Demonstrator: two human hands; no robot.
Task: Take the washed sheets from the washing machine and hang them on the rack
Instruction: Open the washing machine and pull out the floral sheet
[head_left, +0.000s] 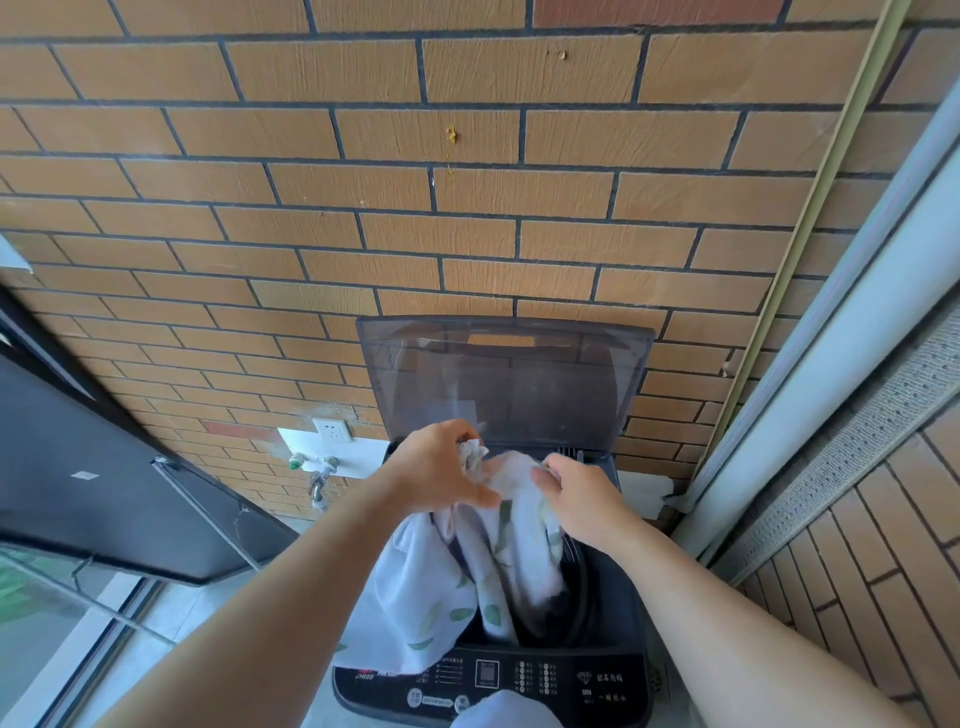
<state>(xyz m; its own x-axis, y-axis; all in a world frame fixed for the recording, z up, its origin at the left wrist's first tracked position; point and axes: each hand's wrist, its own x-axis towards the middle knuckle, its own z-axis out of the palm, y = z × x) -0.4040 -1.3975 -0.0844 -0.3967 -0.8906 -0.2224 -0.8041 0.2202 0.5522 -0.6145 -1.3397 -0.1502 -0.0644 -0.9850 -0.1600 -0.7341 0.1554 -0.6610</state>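
Observation:
A dark top-loading washing machine (597, 670) stands against the brick wall with its smoky see-through lid (509, 379) raised. A white sheet with green leaf prints (441, 582) hangs out of the drum, bunched at the top and draping over the machine's front left edge. My left hand (436, 470) grips the bunched top of the sheet above the drum. My right hand (582, 499) holds the same bunch from the right side. No drying rack is in view.
A tap (318, 480) and a wall socket (331, 430) sit left of the machine. A dark open window panel (104, 467) juts in at the left. A pale window frame (831, 364) and brick wall close the right side. The control panel (493, 680) faces me.

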